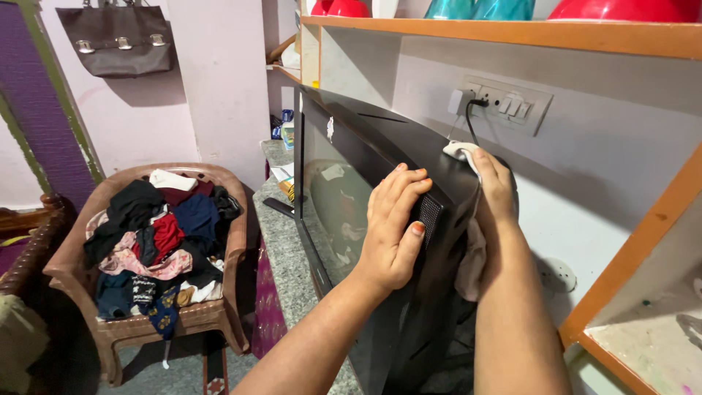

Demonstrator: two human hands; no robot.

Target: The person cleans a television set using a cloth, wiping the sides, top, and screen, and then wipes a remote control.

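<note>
A black flat television (365, 139) stands on a grey stone counter (281, 241), seen from its right end. My left hand (391, 227) grips the television's near top corner, fingers over the front edge. My right hand (493, 186) reaches behind the set and presses a white cloth (459, 150) on its top back; more of the cloth hangs down beside my forearm.
A wall socket panel (512, 106) with a plugged-in cable sits behind the television. An orange-edged shelf (512, 33) runs overhead with coloured bowls. A brown plastic chair (219, 314) heaped with clothes stands at left. A dark bag (117, 40) hangs on the wall.
</note>
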